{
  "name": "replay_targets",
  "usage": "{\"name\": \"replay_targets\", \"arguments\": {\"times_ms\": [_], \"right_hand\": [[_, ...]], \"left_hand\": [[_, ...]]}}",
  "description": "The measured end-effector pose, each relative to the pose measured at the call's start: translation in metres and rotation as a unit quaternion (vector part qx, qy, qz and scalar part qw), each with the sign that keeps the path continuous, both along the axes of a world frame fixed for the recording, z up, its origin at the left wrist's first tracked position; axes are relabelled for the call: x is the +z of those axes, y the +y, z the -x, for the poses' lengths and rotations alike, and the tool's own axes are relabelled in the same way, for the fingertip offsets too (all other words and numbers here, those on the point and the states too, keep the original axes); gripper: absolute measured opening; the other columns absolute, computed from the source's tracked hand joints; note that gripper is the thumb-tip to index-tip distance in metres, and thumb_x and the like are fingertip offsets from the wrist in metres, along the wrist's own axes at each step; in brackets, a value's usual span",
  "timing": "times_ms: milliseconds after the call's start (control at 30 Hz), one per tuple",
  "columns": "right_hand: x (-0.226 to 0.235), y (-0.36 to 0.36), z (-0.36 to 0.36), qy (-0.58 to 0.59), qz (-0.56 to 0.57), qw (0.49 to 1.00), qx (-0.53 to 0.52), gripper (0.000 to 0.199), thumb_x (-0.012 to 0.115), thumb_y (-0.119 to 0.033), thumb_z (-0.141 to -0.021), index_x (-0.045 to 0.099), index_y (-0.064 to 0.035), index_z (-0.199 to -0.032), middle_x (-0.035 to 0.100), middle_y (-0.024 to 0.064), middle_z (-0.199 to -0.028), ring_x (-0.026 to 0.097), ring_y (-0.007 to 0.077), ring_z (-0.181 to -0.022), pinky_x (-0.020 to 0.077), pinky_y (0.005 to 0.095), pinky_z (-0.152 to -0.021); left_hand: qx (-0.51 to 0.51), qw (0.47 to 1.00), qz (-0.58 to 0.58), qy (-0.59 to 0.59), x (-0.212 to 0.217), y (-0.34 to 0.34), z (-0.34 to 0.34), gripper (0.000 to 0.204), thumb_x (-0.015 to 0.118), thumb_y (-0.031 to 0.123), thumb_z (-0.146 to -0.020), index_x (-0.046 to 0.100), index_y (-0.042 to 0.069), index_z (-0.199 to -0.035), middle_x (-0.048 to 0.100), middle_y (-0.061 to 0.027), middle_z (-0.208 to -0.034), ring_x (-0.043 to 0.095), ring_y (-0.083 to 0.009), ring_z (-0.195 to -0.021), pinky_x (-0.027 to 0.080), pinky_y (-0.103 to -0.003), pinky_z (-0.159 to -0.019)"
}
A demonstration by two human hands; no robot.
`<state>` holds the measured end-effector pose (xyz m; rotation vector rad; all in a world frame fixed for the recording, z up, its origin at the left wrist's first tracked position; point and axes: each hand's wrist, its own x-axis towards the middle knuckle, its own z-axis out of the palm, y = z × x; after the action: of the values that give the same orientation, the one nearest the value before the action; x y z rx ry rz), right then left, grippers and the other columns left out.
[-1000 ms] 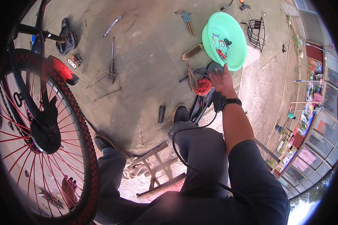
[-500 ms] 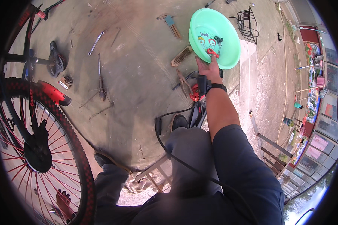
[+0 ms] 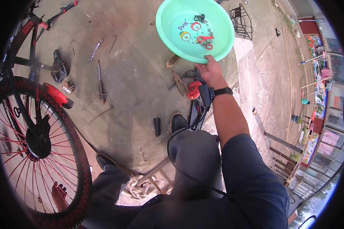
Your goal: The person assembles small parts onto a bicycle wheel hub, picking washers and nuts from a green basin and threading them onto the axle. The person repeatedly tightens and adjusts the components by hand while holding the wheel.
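A pale green plastic basin (image 3: 168, 44) stands at the upper middle, printed with cartoon ducks. My right hand (image 3: 210, 70) grips its near rim, with the thumb over the edge and the other fingers partly hidden. Inside lie red looped parts (image 3: 205, 39), a black clamp-like part (image 3: 199, 18) and small metal pieces. Near my right wrist are pliers (image 3: 179, 82), a red round part (image 3: 194, 90) and a black frame-like thing. A wooden wire brush (image 3: 172, 61) lies near the basin. My left hand is not visible.
A bicycle wheel (image 3: 88, 171) and red mudguard (image 3: 55, 95) fill the left, with a saddle (image 3: 59, 68) beyond. A wrench (image 3: 96, 50), a screwdriver (image 3: 101, 84) and a black tube-shaped piece (image 3: 156, 127) lie on the ground. A black wire basket (image 3: 241, 23) stands right of the basin.
My right hand has gone from near a red part at the basin's inside to its rim. The basin has shifted left and nearer the brush. The cable has moved off the black tube-shaped piece.
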<state>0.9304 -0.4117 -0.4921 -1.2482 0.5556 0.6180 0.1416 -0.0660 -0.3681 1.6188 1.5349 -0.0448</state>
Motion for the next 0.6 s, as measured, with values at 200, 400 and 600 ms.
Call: {"name": "replay_targets", "arguments": {"times_ms": [200, 400, 600], "right_hand": [[0.092, 0.008, 0.028, -0.063, 0.036, 0.984, 0.161, 0.031, 0.058, -0.020, -0.094, 0.052, -0.0077, -0.122, 0.063, 0.0078, -0.113, 0.064, 0.0229, -0.099, 0.0532, 0.0376, -0.084], [0.185, 0.024, 0.055, -0.125, 0.049, 0.959, 0.251, 0.032, 0.061, -0.022, -0.091, 0.055, -0.0079, -0.119, 0.065, 0.0070, -0.106, 0.065, 0.0204, -0.091, 0.0532, 0.0355, -0.078], [0.261, 0.028, 0.086, -0.186, 0.091, 0.921, 0.329, 0.034, 0.058, -0.019, -0.091, 0.054, -0.0015, -0.120, 0.068, 0.0117, -0.102, 0.068, 0.0232, -0.080, 0.0564, 0.0354, -0.068]], "left_hand": [[-0.037, 0.994, -0.052, -0.090, 0.026, 0.000, 0.056, 0.061, 0.053, 0.035, -0.098, 0.037, 0.007, -0.150, 0.052, -0.0140, -0.144, 0.050, -0.0264, -0.132, 0.041, -0.040, -0.109], [0.078, 0.897, 0.098, -0.425, 0.047, -0.002, 0.071, 0.065, 0.052, 0.033, -0.100, 0.027, 0.006, -0.155, 0.045, -0.0098, -0.150, 0.049, -0.0238, -0.131, 0.036, -0.040, -0.113], [0.066, 0.950, -0.075, -0.296, 0.102, -0.021, 0.022, 0.050, 0.054, 0.025, -0.102, 0.043, 0.005, -0.147, 0.055, -0.0089, -0.139, 0.056, -0.0188, -0.122, 0.043, -0.035, -0.105]]}}
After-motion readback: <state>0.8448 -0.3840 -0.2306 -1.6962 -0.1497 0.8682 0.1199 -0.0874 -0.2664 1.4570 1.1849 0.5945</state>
